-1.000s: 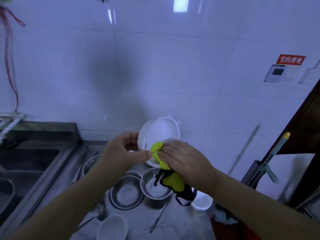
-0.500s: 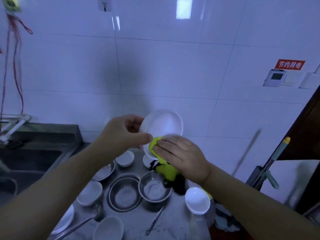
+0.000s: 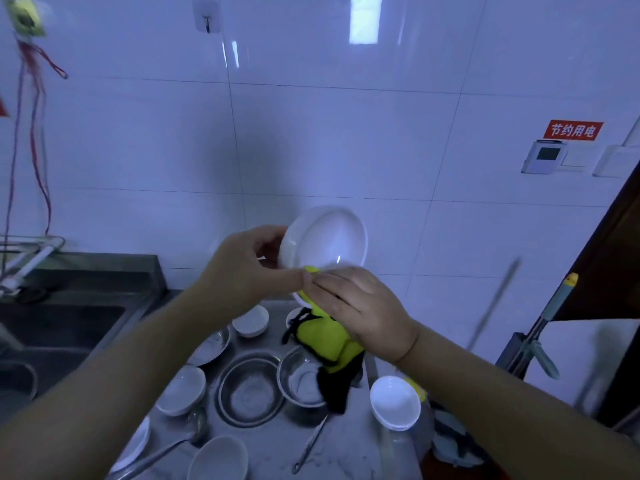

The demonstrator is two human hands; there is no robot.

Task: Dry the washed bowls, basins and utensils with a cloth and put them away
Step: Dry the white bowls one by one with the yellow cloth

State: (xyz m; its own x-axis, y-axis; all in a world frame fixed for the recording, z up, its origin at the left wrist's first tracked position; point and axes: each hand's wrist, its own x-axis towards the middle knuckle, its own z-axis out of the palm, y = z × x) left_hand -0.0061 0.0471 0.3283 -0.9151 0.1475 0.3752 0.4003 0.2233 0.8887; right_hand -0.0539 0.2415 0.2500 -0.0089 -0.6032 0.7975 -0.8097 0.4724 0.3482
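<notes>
The steel desk (image 3: 349, 455) in front of you carries nearly all the work yet to do, with the sink (image 3: 59, 327) off to your left. Two steel basins (image 3: 250, 389) sit side by side in the middle of it, and neither looks touched by the cloth.

You hold the white bowl (image 3: 327, 239) up over the desk, tilted on edge with its hollow facing you. Your left grip (image 3: 242, 271) pinches its left rim, thumb in front and fingers behind. Your right grip (image 3: 360, 303) is folded over the yellow-green cloth (image 3: 322, 337) and presses it onto the bowl's lower rim. The rest of the cloth hangs down over the right basin.

I judge you are early in the job: this bowl is mid-wipe, and nothing shows as put away. Several small bowls (image 3: 394, 401) wait around the basins, and a ladle (image 3: 166, 448) and tongs (image 3: 310, 448) lie nearest you.
</notes>
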